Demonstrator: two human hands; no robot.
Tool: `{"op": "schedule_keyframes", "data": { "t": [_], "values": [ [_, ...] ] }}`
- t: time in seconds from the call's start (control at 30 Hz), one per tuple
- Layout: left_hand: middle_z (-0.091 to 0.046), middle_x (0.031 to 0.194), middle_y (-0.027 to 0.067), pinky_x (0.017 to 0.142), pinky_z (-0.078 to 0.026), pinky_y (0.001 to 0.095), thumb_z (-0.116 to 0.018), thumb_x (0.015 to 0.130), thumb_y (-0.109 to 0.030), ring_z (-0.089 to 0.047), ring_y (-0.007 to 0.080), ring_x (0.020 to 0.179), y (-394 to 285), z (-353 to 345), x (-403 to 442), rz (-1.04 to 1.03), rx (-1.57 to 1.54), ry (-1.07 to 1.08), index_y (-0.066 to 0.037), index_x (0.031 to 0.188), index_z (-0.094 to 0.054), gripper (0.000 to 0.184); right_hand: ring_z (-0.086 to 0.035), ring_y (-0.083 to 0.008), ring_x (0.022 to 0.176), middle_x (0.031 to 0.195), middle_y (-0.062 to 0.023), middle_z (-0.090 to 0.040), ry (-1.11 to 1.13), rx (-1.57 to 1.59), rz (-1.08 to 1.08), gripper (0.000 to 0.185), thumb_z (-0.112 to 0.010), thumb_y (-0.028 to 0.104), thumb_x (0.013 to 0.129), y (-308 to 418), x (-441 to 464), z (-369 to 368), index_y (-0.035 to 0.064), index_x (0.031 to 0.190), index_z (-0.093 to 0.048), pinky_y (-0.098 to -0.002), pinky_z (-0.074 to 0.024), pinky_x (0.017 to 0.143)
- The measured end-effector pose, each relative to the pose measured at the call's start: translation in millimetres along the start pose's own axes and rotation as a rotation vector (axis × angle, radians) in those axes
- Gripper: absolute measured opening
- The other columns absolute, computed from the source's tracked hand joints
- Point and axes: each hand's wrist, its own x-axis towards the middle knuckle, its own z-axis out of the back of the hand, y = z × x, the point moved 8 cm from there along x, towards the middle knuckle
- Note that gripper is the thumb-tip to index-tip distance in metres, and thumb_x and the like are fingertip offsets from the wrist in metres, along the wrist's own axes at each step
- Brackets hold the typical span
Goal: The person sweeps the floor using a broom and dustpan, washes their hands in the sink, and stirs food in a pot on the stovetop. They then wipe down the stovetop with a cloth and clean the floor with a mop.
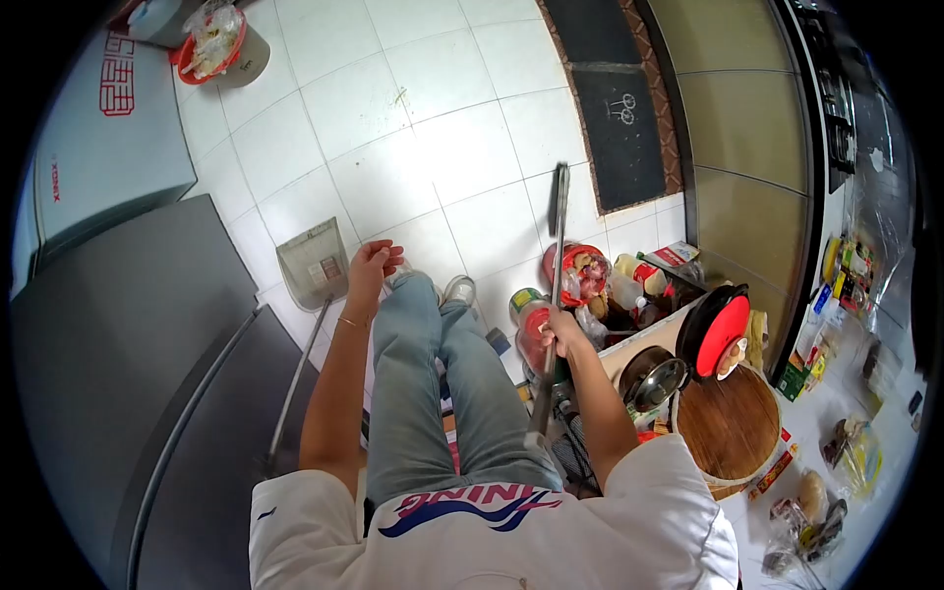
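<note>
A steady grip and low strokes suit the broom (pixel 560 236), clear of the red container (pixel 580 270). The right hand (pixel 561 332) is closed around its handle; the left (pixel 374 264), loosely curled with nothing visible in it, is near the dustpan (pixel 315 264) on the tiled floor (pixel 379 187).

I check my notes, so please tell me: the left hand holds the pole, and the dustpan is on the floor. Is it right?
Only the hand is wrong: the head view shows the right hand, not the left, holding the pole. The dustpan is on the floor.
</note>
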Motion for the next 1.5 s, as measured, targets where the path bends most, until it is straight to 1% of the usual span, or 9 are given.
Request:
{"op": "schedule_keyframes", "data": {
  "t": [0.1, 0.2, 0.47, 0.77, 0.87, 0.97, 1.1, 1.33, 1.5],
  "values": [
    [-0.065, 0.096, 0.0095, 0.072, -0.046, 0.0244, -0.045, 0.092, -0.012, -0.061, 0.0145, 0.082, -20.2, -3.9, 16.7, -0.113, -0.022, -0.015, -0.002, 0.106, -0.053, 0.019, -0.03, -0.0099, 0.037, 0.053, 0.0008, -0.034, 0.145, 0.199, -0.239, 0.028, -0.039, 0.032, 0.095, -1.4, 8.1, -76.3, 0.0125, 0.075, -0.039, -0.0242, -0.0236, 0.033],
    [-0.064, 0.097, 0.0095, 0.072, -0.046, 0.0245, -0.044, 0.092, -0.011, -0.06, 0.0141, 0.082, 21.2, -15.5, -23.7, -0.022, -0.071, -0.047, -0.002, 0.106, -0.053, 0.019, -0.03, -0.0112, 0.041, 0.054, 0.0013, -0.031, 0.245, 0.131, -0.197, 0.03, -0.043, 0.037, 0.094, -81.0, -33.2, -106.7, 0.0153, 0.074, -0.037, -0.0279, -0.0266, 0.037],
    [-0.064, 0.098, 0.0097, 0.072, -0.045, 0.0246, -0.045, 0.092, -0.012, -0.059, 0.0142, 0.082, 2.9, 9.7, -77.3, -0.175, -0.077, -0.138, -0.002, 0.107, -0.053, 0.02, -0.026, -0.0089, 0.037, 0.052, 0.0036, -0.03, 0.681, 0.271, -0.289, 0.032, -0.043, 0.038, 0.095, -41.2, -75.8, -207.4, 0.0114, 0.077, -0.04, -0.0247, -0.0213, 0.034],
    [-0.064, 0.086, 0.0067, 0.071, -0.045, 0.0262, -0.049, 0.091, -0.014, -0.058, 0.0131, 0.076, -54.8, 98.8, -154.2, -0.451, 0.237, -0.268, 0.0, 0.105, -0.055, 0.021, -0.034, -0.0113, 0.045, 0.059, -0.0007, -0.037, 0.509, 0.066, -0.002, 0.019, -0.044, 0.028, 0.095, 10.9, -131.5, -88.4, 0.0135, 0.106, -0.04, -0.0261, -0.0285, 0.039],
    [-0.061, 0.078, 0.0142, 0.067, -0.047, 0.0314, -0.053, 0.088, -0.017, -0.06, 0.0225, 0.072, -101.1, 120.9, -177.1, -0.524, 0.733, -0.383, 0.0, 0.102, -0.056, 0.022, -0.033, -0.011, 0.045, 0.059, -0.0006, -0.035, 0.391, -0.024, 0.0, 0.016, -0.043, 0.025, 0.095, -3.1, -103.8, -76.5, 0.0135, 0.105, -0.038, -0.0261, -0.0293, 0.039],
    [-0.062, 0.087, 0.0103, 0.074, -0.045, 0.0268, -0.051, 0.09, -0.015, -0.056, 0.0162, 0.077, -136.0, 134.3, -184.1, -0.449, 0.861, -0.358, 0.002, 0.104, -0.055, 0.022, -0.031, -0.0107, 0.044, 0.058, -0.0002, -0.031, 0.295, 0.017, -0.025, 0.013, -0.043, 0.024, 0.094, -19.5, -95.8, -110.3, 0.0121, 0.095, -0.037, -0.027, -0.0288, 0.038],
    [-0.063, 0.091, 0.019, 0.074, -0.047, 0.0366, -0.048, 0.088, -0.016, -0.06, 0.0337, 0.083, -144.5, 159.0, -190.2, -0.483, 1.048, -0.226, 0.001, 0.103, -0.056, 0.024, -0.029, -0.0108, 0.042, 0.058, 0.0002, -0.031, 0.347, 0.105, -0.245, 0.015, -0.045, 0.023, 0.093, -88.7, -111.4, -192.7, 0.0109, 0.088, -0.037, -0.027, -0.0265, 0.037],
    [-0.062, 0.097, 0.013, 0.075, -0.048, 0.034, -0.063, 0.082, -0.028, -0.059, 0.0203, 0.088, -4.1, 304.5, -168.4, -0.038, 0.739, 0.006, 0.002, 0.113, -0.054, 0.044, -0.025, -0.007, 0.038, 0.053, 0.0026, -0.029, 0.532, 0.28, -0.259, 0.021, -0.044, 0.025, 0.095, -90.7, -144.1, -306.0, 0.0098, 0.081, -0.04, -0.0215, -0.0209, 0.032],
    [-0.059, 0.088, 0.0137, 0.067, -0.05, 0.0353, -0.071, 0.075, -0.029, -0.059, 0.0216, 0.078, 102.9, 297.4, -186.8, 0.484, 0.504, 0.01, 0.001, 0.128, -0.038, 0.069, -0.024, -0.0058, 0.037, 0.051, 0.0048, -0.029, 0.604, 0.349, -0.262, 0.027, -0.042, 0.03, 0.096, -59.3, -173.9, -295.3, 0.0096, 0.078, -0.045, -0.0201, -0.0189, 0.03]
  ]
}}
